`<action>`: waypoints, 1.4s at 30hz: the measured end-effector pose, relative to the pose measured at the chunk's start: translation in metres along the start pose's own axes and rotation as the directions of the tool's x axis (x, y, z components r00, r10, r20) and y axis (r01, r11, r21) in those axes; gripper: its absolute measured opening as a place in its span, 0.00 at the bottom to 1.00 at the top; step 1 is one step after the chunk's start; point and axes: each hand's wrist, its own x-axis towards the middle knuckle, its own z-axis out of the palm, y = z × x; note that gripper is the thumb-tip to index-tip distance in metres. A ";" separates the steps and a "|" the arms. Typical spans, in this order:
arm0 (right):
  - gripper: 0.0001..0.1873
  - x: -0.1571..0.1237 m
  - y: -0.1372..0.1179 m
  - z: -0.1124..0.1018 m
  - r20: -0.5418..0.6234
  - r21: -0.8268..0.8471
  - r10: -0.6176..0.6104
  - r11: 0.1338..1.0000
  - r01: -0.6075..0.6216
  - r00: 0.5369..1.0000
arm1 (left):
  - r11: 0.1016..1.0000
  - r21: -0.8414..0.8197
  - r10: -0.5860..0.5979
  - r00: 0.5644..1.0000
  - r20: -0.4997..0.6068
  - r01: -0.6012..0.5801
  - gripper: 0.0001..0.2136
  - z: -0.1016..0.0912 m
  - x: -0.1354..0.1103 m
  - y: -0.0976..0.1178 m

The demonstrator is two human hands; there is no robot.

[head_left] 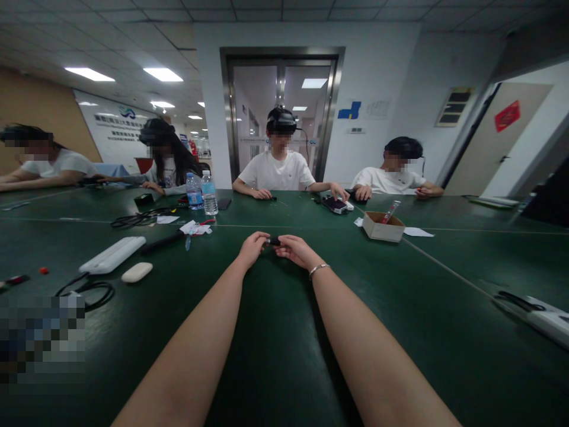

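Over the green table [275,308], my left hand [253,249] and my right hand [296,249] meet with a small black cylinder [274,241] between them. A silvery band shows near the cylinder's left end; its exact kind is too small to make out. The thumb and fingers of my left hand pinch the left end. My right hand grips the right end, partly covering it, and wears a silver bangle [319,270] at the wrist.
To the left lie a white power bank [113,255], a white oval case [137,272] and black cables [140,219]. Two water bottles [209,194] stand farther back. A small cardboard box [383,228] sits at the right. Several people with headsets sit around the table.
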 end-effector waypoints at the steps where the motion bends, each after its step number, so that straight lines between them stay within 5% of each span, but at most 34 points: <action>1: 0.02 0.000 0.000 0.000 0.001 0.000 -0.001 1.000 0.001 1.000 | 1.000 -0.003 0.006 1.000 0.004 -0.006 0.11 0.000 0.000 -0.001; 42: 0.05 -0.002 -0.001 0.001 0.009 0.004 -0.006 1.000 0.006 1.000 | 0.992 0.028 0.125 0.992 0.017 -0.126 0.13 0.000 0.002 -0.007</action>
